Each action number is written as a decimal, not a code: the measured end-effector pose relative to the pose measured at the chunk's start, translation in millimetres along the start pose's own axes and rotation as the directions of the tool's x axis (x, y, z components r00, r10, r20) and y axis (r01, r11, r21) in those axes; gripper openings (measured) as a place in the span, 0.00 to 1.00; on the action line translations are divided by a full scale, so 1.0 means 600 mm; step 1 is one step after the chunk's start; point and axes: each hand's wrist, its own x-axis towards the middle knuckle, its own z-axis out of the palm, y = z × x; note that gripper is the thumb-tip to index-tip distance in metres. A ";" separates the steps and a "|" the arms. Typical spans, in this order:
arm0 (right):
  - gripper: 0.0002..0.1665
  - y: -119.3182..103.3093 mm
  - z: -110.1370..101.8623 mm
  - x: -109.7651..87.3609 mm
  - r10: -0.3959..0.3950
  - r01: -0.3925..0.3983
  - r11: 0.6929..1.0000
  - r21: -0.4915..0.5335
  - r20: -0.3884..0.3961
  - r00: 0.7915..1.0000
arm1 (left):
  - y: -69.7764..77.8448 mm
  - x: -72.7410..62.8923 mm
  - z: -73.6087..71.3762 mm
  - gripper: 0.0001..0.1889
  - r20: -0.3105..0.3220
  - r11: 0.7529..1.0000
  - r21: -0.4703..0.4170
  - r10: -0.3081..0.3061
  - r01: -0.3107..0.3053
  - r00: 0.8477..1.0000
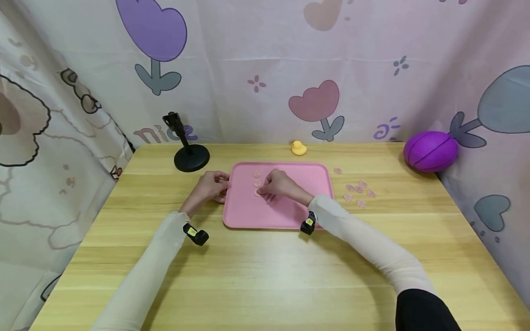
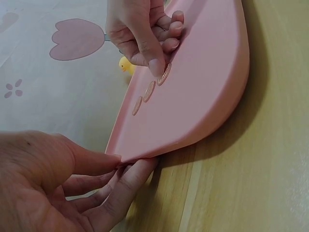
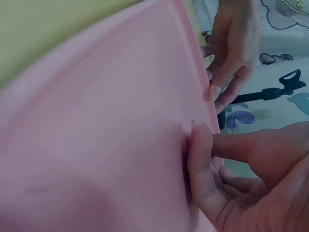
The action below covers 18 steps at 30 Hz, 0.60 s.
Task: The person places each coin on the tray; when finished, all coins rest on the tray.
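Tabletop (image 1: 265, 276), pink tray (image 1: 248, 214) with 3 coppery coins (image 2: 149, 91)

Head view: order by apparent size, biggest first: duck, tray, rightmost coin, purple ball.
1. Tray
2. Purple ball
3. Duck
4. Rightmost coin

No close calls; each step down is clear in that view.

We see a smooth, matt, plastic-looking tray (image 1: 244, 216), coppery discs (image 2: 149, 91) with a metallic look, a wood-grained tabletop (image 1: 265, 280) with a soft sheen and a lightly creased cloth backdrop (image 1: 232, 46); the grooved ball (image 1: 430, 151) looks smooth and faintly glossy to us, though too far off to be sure
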 end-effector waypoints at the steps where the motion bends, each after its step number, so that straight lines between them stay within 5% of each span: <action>1: 0.13 0.001 -0.001 0.000 -0.004 0.004 1.000 -0.001 -0.001 1.000 | 0.000 0.000 0.000 0.21 0.003 1.000 0.003 0.002 -0.002 1.000; 5: 0.11 0.001 -0.025 -0.001 -0.040 0.039 0.999 -0.015 -0.043 0.998 | 0.003 -0.001 -0.005 0.21 0.007 1.000 0.022 0.011 -0.011 1.000; 9: 0.08 0.008 -0.082 -0.014 -0.079 0.065 0.994 -0.082 -0.174 0.982 | 0.005 -0.003 -0.008 0.21 0.014 0.999 0.038 0.012 -0.013 1.000; 18: 0.09 0.110 -0.211 -0.067 -0.179 0.105 0.977 -0.187 -0.441 0.879 | 0.005 0.002 -0.002 0.21 0.031 1.000 0.022 -0.018 0.017 0.999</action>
